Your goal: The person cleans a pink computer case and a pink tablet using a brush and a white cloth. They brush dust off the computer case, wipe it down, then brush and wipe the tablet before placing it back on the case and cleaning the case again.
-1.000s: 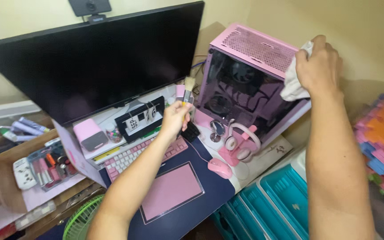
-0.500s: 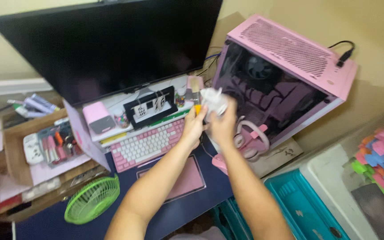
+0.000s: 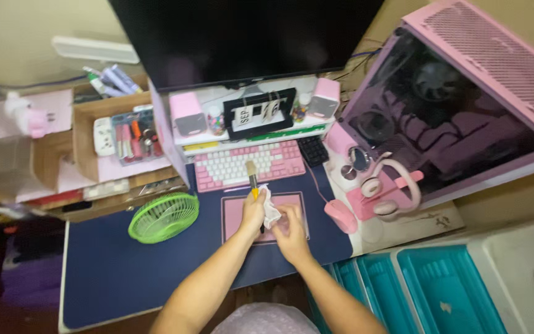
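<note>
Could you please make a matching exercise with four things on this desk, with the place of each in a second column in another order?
Things:
1. brush
2. green fan
3. pink mouse
4. headphones

Places:
A. lying on the blue mat, left of the pink pad
B. on a pink stand in front of the computer case
C. held in the left hand, bristles over the keyboard's edge
D. on the mat, right of the pink pad

Pairs: 1-C, 2-A, 3-D, 4-B
</note>
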